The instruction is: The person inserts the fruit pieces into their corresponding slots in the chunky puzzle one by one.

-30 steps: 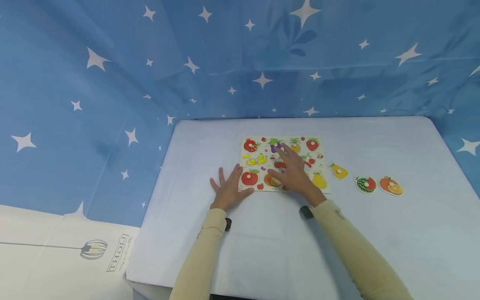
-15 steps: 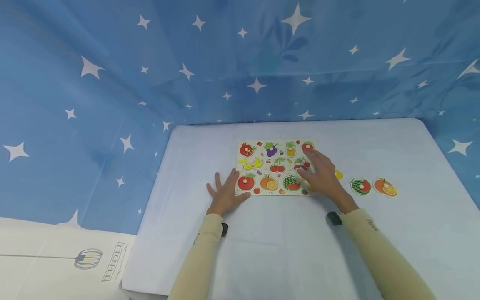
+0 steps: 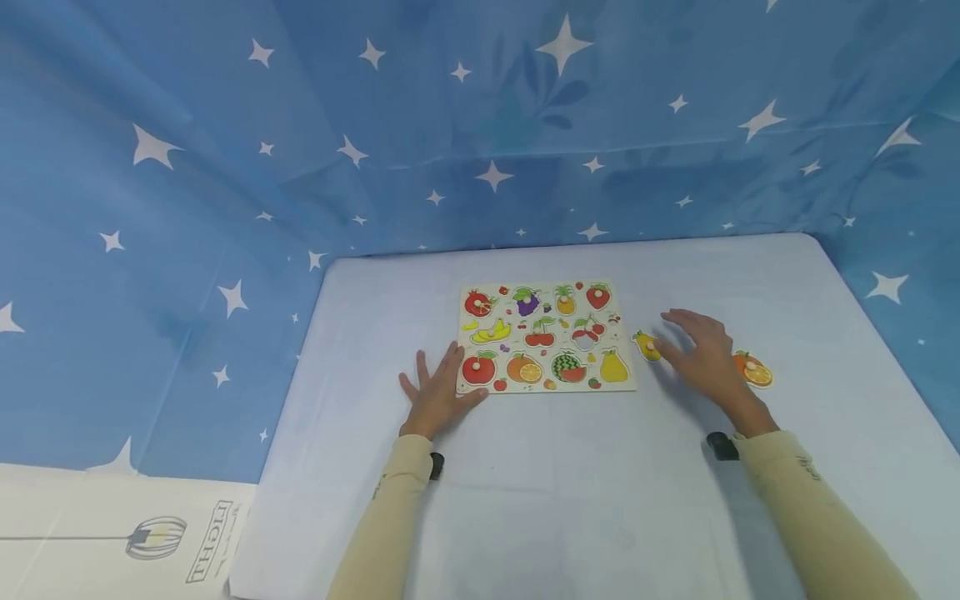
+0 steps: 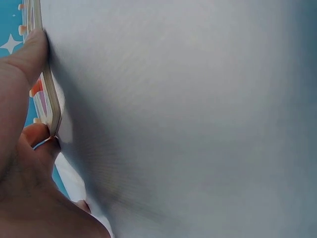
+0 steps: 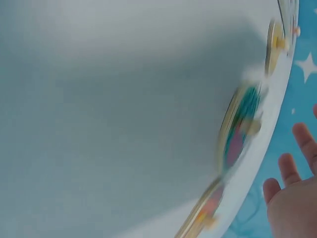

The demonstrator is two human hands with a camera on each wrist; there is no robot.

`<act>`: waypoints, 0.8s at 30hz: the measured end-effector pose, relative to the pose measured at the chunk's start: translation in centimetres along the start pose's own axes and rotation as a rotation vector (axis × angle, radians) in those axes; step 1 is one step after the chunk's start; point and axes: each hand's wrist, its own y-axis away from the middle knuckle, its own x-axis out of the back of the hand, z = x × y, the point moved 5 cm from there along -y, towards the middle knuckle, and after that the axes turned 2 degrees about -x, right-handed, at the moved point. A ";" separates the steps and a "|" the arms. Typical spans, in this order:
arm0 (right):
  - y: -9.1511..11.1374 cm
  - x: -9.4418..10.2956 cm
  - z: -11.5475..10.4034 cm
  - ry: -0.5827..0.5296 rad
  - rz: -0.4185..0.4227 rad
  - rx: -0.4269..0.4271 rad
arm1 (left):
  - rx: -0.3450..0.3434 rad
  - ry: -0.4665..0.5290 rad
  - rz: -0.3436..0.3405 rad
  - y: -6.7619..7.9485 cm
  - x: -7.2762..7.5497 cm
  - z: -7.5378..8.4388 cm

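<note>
A fruit puzzle board [image 3: 562,340] with knobbed pieces lies on the white table. My left hand [image 3: 435,404], fingers spread, rests at its near left corner; in the left wrist view the thumb [image 4: 37,52] lies on the board's edge. My right hand [image 3: 708,358] hovers right of the board, fingers parted and holding nothing. Just left of its fingertips lies a yellow pear piece [image 3: 647,345]. An orange piece [image 3: 756,371] shows at its right side. The watermelon piece [image 5: 237,134] is hidden under this hand in the head view but visible in the right wrist view.
A blue star-patterned cloth [image 3: 420,167] hangs behind and left of the table [image 3: 540,500]. A cream panel with a lamp drawing [image 3: 156,537] is at the lower left. Dark wrist cameras [image 3: 722,446] sit at both cuffs.
My right hand has moved right, off the board and over the loose pieces. My left hand stays at the board's corner. The head view has shifted slightly to the right.
</note>
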 end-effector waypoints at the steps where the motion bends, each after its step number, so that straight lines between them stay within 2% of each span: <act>1: 0.2 0.5 0.5 0.010 0.005 -0.008 | -0.002 0.003 0.002 -0.1 0.0 0.0; 6: 1.4 2.8 3.4 0.047 0.067 -0.036 | -0.010 0.013 0.006 -0.2 -0.1 0.0; 11: 2.9 3.5 5.8 0.083 0.108 -0.044 | 0.003 0.007 -0.003 0.2 -0.5 -0.5; 16: 4.0 4.1 7.3 0.111 0.098 -0.091 | -0.006 0.021 0.001 0.3 -0.5 -0.4; 24: 4.3 5.0 8.4 0.114 0.060 -0.157 | -0.013 0.014 0.002 -0.1 -0.3 -0.3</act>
